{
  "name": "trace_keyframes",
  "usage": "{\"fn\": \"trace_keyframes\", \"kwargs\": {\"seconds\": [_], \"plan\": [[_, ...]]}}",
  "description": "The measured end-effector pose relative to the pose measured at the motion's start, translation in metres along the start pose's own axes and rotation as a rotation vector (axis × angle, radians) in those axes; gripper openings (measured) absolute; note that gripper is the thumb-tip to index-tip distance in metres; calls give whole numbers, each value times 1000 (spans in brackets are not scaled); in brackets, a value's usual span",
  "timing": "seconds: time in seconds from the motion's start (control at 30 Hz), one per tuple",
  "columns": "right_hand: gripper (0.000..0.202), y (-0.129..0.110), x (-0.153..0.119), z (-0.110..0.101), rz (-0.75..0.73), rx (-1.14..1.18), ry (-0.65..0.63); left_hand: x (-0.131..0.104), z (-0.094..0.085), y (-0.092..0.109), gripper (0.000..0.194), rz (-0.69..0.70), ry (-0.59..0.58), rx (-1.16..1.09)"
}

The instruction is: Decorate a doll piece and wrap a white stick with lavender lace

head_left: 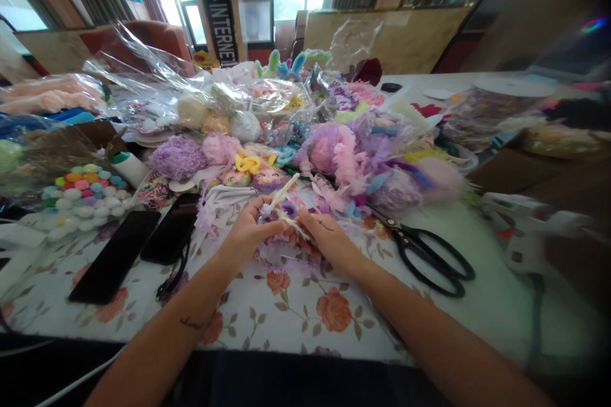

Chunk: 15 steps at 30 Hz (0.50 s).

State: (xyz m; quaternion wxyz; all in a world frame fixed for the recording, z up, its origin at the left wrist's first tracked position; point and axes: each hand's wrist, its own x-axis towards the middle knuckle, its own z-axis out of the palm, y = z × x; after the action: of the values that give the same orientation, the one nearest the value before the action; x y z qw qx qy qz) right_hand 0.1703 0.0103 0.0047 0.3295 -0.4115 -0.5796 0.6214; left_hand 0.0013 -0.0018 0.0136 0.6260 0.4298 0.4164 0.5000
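My left hand [252, 229] is closed, thumb and fingers pinching a small fluffy craft piece in white and lilac. A cream stick-like strip [285, 193] sticks up from between its fingers; its exact kind is unclear. Closed from the other side, my right hand [328, 236] grips the same fluffy piece [291, 208], whose details are blurred and partly hidden by the fingers. Below the hands, lilac fuzzy yarn [291, 257] lies on the flowered tablecloth [248, 324]. Small doll faces [268, 178] with yellow yarn loops lie just beyond.
Black-handled scissors [432, 257] lie right of my right hand, with a white glue gun [518, 229] farther right. Two black phones [114, 257] are at left, near pastel pompoms [88, 194]. Yarn balls [179, 156] and clear plastic bags [157, 67] heap up across the back.
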Motion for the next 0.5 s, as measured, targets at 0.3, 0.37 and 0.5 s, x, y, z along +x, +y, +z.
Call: {"fn": "trace_keyframes", "kwargs": {"seconds": [0.3,0.37,0.5], "plan": [[28,-4,-3,-1,-296,-278,153,1,-4,1,32,39,56,-14],[33,-7,-5,-1,-270,-256,113,1,-5,1,33,38,55,-37],[39,-6,-4,-1,-153,-90,32,0,-3,2,40,-36,-30,-22]]}}
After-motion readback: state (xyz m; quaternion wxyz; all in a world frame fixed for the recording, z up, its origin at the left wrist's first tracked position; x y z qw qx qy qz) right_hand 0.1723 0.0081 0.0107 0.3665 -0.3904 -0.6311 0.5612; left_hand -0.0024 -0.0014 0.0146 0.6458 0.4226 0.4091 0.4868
